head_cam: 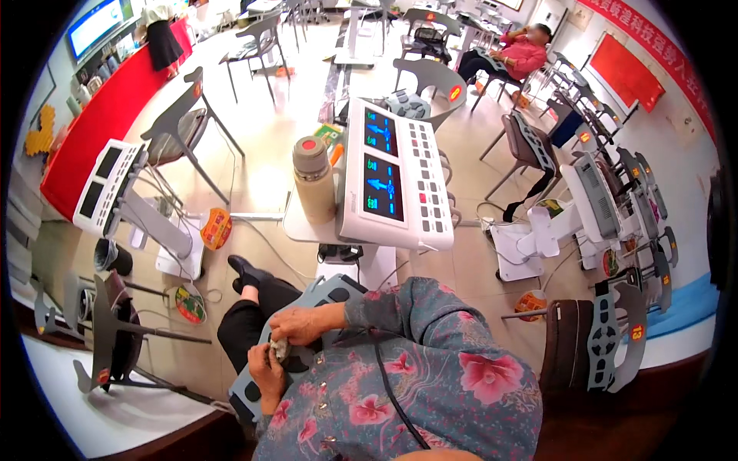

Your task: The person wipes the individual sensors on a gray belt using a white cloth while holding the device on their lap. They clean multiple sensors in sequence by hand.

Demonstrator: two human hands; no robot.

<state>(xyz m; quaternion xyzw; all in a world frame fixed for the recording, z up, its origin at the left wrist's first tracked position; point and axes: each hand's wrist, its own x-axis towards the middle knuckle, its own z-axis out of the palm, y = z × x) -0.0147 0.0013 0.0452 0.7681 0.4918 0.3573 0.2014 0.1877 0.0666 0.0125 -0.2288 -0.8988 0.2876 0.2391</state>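
Both of my hands meet over my lap, around a small crumpled whitish thing (pixel 281 349), possibly tissue or cloth. My left hand (pixel 267 370) pinches it from below with bent fingers. From above, my right hand (pixel 298 324) has its fingers on it, covering part of it. Beneath the hands, a grey-blue belt-like pad (pixel 258 377) with dark patches lies across my lap. In front of me stands a white control console (pixel 406 184) with two lit displays and rows of buttons. Beside the console, a beige vacuum flask (pixel 314 184) with a grey lid stands upright on the stand's shelf.
Another white console (pixel 109 187) on a stand is at left, near a waste bin (pixel 118 257). Chairs surround me, including one with a similar pad (pixel 604 340) at right. Cables (pixel 259 245) cross the floor. A seated person (pixel 522 57) is farther back.
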